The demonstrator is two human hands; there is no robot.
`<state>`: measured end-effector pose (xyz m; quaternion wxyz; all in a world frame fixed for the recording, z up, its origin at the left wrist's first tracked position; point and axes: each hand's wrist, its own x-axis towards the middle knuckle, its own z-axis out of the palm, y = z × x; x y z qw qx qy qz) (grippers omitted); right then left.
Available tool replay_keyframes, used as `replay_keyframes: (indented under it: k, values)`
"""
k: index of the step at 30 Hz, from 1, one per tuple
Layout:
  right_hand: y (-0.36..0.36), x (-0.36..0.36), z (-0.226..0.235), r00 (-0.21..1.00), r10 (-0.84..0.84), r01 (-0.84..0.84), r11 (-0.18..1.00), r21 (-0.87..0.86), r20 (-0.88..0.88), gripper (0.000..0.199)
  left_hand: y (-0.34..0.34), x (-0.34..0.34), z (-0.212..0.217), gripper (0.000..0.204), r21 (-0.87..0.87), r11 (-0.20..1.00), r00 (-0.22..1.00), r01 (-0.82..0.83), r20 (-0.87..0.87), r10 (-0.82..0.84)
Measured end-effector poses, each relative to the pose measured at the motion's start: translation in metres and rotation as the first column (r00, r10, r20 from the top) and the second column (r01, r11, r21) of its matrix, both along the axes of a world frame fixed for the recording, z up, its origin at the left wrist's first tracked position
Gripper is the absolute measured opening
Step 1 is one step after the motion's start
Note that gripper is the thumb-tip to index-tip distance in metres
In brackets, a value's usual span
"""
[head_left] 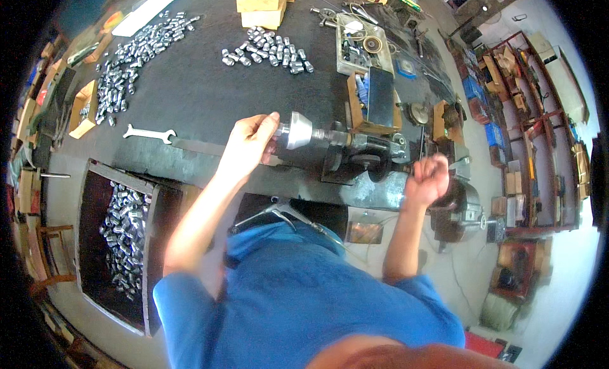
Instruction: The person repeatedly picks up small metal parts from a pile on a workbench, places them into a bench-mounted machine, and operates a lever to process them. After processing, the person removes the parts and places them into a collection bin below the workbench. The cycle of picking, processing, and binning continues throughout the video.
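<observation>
On the bench in front of me stands a small hand-worked machine (pixel 368 159) with a dark body and a wheel. A silver cone-shaped head (pixel 301 130) sticks out from its left end. My left hand (pixel 252 140) is closed at the cone's narrow-looking left face, pinching a small metal fitting (pixel 280 135) that is mostly hidden by the fingers. On the machine's right side my right hand (pixel 429 178) is curled into a closed grip around the end of a dark handle (pixel 403 168). An open-ended wrench (pixel 149 134) lies on the bench left of my left hand.
Loose metal fittings lie in a pile (pixel 269 48) and a long heap (pixel 127 71); more fill a dark bin (pixel 149 255) below left. A parts tray (pixel 346 64), a wooden box (pixel 358 115) and a bench vise (pixel 460 210) stand around the machine. Shelves (pixel 533 134) line the right.
</observation>
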<state>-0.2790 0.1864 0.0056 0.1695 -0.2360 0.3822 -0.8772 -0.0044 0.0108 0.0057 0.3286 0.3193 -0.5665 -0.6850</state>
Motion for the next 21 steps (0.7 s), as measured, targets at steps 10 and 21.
replay_keyframes:
  k: [10,21]
  values:
    - [0.021,-0.006,-0.077,0.99,-0.094,0.127,0.925,0.359,-0.109,0.017,0.001,0.014,-0.001,0.035,0.141,0.987,0.992,-0.071,-0.093,0.085]
    - [0.007,0.145,-0.003,0.292,0.473,-0.192,0.88,0.434,-0.831,0.034,0.101,0.036,-0.03,0.034,0.696,0.716,0.949,0.064,-0.263,0.172]
